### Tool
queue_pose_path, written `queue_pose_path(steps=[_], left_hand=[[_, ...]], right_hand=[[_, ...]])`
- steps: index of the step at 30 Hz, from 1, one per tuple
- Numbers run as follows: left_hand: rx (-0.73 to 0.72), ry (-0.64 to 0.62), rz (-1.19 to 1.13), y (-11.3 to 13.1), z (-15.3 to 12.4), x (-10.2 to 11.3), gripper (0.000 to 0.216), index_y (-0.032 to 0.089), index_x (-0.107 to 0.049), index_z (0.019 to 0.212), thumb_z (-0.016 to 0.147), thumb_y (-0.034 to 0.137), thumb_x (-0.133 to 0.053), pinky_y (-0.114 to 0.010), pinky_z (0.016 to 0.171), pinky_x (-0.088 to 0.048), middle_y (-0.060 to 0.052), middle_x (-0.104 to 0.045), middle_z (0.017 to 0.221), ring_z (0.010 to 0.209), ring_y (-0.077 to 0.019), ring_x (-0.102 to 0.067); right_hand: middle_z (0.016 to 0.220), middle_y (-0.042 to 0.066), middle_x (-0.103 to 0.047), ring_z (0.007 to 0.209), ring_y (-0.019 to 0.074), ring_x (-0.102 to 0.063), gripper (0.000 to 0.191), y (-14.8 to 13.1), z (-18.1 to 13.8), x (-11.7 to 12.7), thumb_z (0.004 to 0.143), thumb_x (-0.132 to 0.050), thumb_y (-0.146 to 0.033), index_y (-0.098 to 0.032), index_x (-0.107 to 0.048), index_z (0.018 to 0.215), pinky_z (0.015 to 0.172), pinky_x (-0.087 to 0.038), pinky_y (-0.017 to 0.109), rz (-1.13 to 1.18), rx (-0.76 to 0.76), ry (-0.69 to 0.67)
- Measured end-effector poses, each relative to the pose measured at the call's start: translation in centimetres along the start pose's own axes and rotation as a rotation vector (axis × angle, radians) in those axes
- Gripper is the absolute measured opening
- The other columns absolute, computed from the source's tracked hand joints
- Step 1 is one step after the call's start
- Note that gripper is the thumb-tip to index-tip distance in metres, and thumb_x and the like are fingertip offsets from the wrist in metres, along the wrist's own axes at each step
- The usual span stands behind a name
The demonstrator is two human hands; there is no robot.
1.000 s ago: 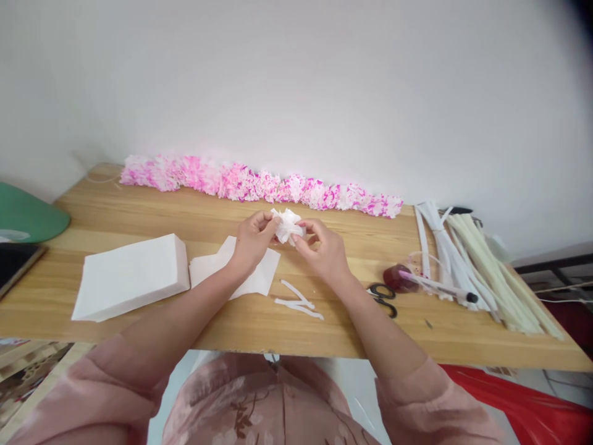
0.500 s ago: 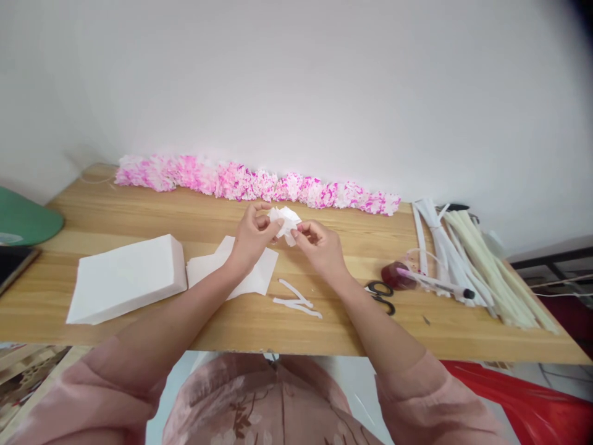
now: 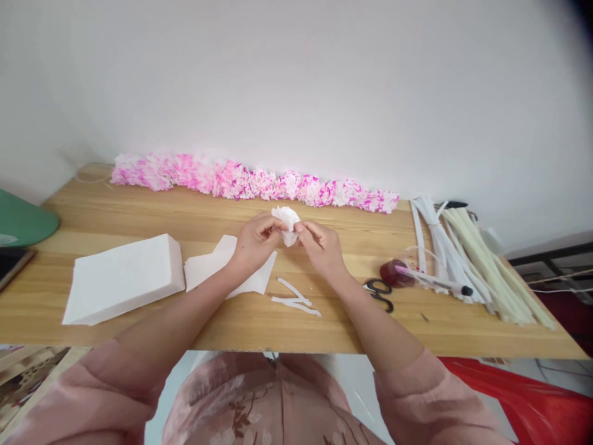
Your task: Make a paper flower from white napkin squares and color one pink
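Between my two hands, above the middle of the table, is a crumpled white tissue paper flower (image 3: 287, 216) with ruffled edges. My left hand (image 3: 259, 238) pinches its left side between thumb and fingers. On the other side, my right hand (image 3: 322, 247) grips its edge, thumb on top. Under my left forearm lie several flat white paper sheets (image 3: 257, 278). A few short white strips (image 3: 294, 303) rest on the wood between my forearms. Black-handled scissors (image 3: 380, 293) lie beside my right forearm, their blades partly hidden by it.
A row of pink-and-white paper flowers (image 3: 241, 179) runs along the wall. At left stand a white paper stack (image 3: 123, 272) and a green object (image 3: 25, 216). To the right are a dark red jar (image 3: 396, 273), a pen-like applicator (image 3: 438, 283), white strips (image 3: 440, 247) and cream strips (image 3: 491, 266).
The fingers of my left hand have curled in closer around the paper's edge. The paper looks more gathered and rounded than before. The view has shifted slightly.
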State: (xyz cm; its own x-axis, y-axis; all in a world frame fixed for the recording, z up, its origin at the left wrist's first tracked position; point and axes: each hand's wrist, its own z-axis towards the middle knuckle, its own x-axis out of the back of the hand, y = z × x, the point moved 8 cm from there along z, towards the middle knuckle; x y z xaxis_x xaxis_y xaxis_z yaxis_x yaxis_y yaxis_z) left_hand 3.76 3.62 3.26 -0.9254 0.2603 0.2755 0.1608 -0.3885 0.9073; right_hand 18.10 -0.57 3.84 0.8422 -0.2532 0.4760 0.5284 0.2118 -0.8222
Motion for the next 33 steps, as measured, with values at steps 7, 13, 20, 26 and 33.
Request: queue_pose_path(steps=[7,13,20,26,33], left_hand=[[0.093,-0.051,-0.04,-0.9,0.2,-0.5,0.01,0.019,-0.063,0.077,0.079,0.028,-0.061,-0.024,0.066,-0.047,-0.002,-0.061,0.084,0.077,-0.0141,-0.059],[0.116,-0.064,-0.072,-0.9,0.2,-0.8,0.017,0.018,-0.06,0.071,0.077,0.033,-0.065,-0.024,0.067,-0.047,-0.002,-0.061,0.079,0.075,-0.014,-0.059],[0.159,-0.025,-0.04,-1.6,0.2,-0.4,0.013,0.018,-0.059,0.072,0.078,0.03,-0.061,-0.024,0.061,-0.041,0.0,-0.06,0.072,0.067,-0.0118,-0.054],[0.227,-0.038,-0.19,-2.6,0.1,-0.7,0.015,0.019,-0.059,0.076,0.077,0.033,-0.063,-0.025,0.064,-0.045,0.001,-0.06,0.069,0.065,-0.0124,-0.055],[0.228,-0.046,-0.268,-2.1,0.1,-0.8,0.019,0.018,-0.062,0.074,0.076,0.036,-0.066,-0.025,0.065,-0.046,0.0,-0.062,0.07,0.067,-0.0127,-0.056]], right_hand=[[0.078,0.001,-0.073,0.066,0.0145,-0.063,0.019,-0.1,0.1,-0.2,0.087,-0.056,-0.031,-0.022,-0.072,0.083,0.063,-0.047,0.025,-0.051,0.092,0.024],[0.083,0.003,-0.075,0.068,0.0161,-0.065,0.017,-0.5,-0.1,-0.3,0.085,-0.056,-0.025,-0.023,-0.073,0.085,0.066,-0.049,0.028,-0.174,0.168,0.062],[0.084,0.004,-0.075,0.075,0.0173,-0.067,0.021,-1.6,-0.4,-0.4,0.091,-0.052,-0.027,-0.022,-0.072,0.088,0.071,-0.049,0.028,-0.229,0.239,0.028],[0.086,0.003,-0.076,0.071,0.0158,-0.066,0.019,-1.0,-0.2,-0.1,0.09,-0.054,-0.027,-0.022,-0.072,0.088,0.068,-0.049,0.027,-0.139,0.139,0.035],[0.082,0.002,-0.075,0.068,0.0153,-0.065,0.018,-0.7,-0.1,0.0,0.089,-0.056,-0.029,-0.023,-0.072,0.086,0.066,-0.05,0.026,-0.112,0.127,0.057]])
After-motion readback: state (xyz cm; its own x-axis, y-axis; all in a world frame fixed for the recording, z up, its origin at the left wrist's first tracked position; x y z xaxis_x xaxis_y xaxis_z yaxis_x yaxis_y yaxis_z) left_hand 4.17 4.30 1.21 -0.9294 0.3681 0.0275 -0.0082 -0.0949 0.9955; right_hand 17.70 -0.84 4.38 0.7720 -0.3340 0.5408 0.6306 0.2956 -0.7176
